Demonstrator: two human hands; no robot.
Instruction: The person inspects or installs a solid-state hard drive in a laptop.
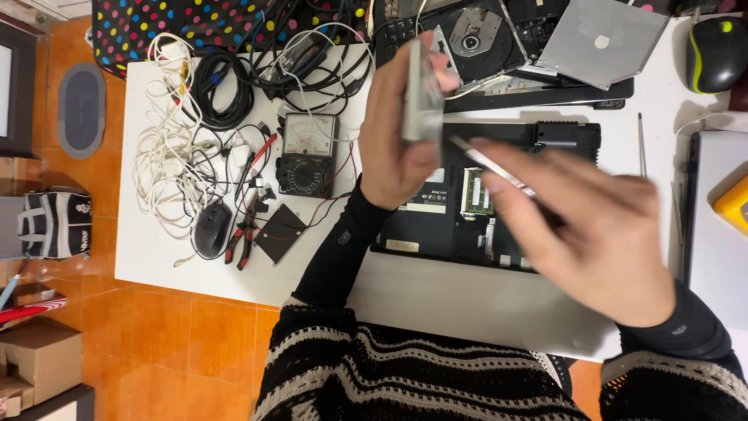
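At the centre of the frame the left hand (401,140) is closed around a flat, silver-grey rectangular part (422,93), most likely a small drive, holding it upright on edge above the desk (436,300). The right hand (592,226), blurred in the lower right, grips a thin metal tool (491,168) whose tip points toward the part; whether it is a screwdriver or tweezers cannot be told. Tool tip and part are near but seem not to touch.

Below both hands lies an opened black laptop (467,218), its underside up, with a green memory module (476,192) exposed in a bay. At the top of the frame rest a dismantled optical drive (475,39) and a grey metal cover plate (600,39). Left of the laptop stands an analogue multimeter (308,156), and farther left sit tangled white and black cables (195,132), a black mouse (212,230) and red-handled pliers (240,245). A second mouse (717,51) sits in the upper right corner.

By the look of it, the step in hand is work on the removed part itself, perhaps a screw or bracket on its edge. The next move would call for a steady left grip and the tool tip set exactly on the small fitting, without slipping across the casing.
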